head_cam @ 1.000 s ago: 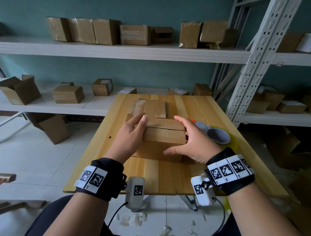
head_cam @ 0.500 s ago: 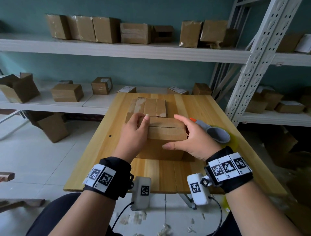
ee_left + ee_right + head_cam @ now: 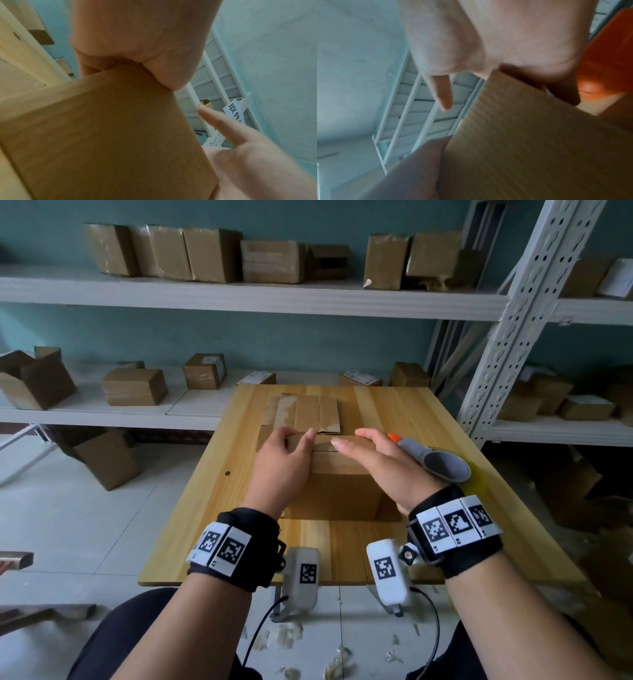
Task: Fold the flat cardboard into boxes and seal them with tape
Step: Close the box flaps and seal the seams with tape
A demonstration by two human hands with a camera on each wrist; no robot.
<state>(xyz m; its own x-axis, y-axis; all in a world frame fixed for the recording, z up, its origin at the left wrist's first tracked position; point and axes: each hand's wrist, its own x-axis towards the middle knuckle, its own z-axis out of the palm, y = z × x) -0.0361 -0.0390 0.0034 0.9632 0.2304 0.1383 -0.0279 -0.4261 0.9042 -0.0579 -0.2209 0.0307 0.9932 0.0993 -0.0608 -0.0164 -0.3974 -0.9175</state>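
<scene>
- A brown folded cardboard box [image 3: 334, 484] is standing upright near the middle of the light wooden table [image 3: 387, 409], its top flaps lying folded down so that a seam is running across the top.
- The left hand [image 3: 279, 465] is resting on the box's left top edge, fingers reaching over the flaps; in the left wrist view the palm [image 3: 137, 40] is pressing against the upper corner of the box [image 3: 106, 135], fingers curling over the edge.
- The right hand [image 3: 383, 465] is lying on the right side of the top, fingers stretching straight toward the left hand and pressing the flap flat; the fingertips of the two hands are nearly meeting.
- In the right wrist view, the right hand [image 3: 496, 40] is sitting blurred above the box [image 3: 530, 148], so finer contact is hard to tell.
- A sheet of flat, unfolded brown cardboard [image 3: 305, 414] is lying on the table just behind the box.
- A grey tape dispenser with an orange tip [image 3: 435, 460] is lying just beside the right hand, on the table's right side.
- White metal shelving [image 3: 239, 297] is standing behind the table, bearing many brown cardboard boxes [image 3: 212, 254].
- Small scraps [image 3: 287, 638] are lying scattered on the pale tiled floor [image 3: 85, 525] under the table's near edge.
</scene>
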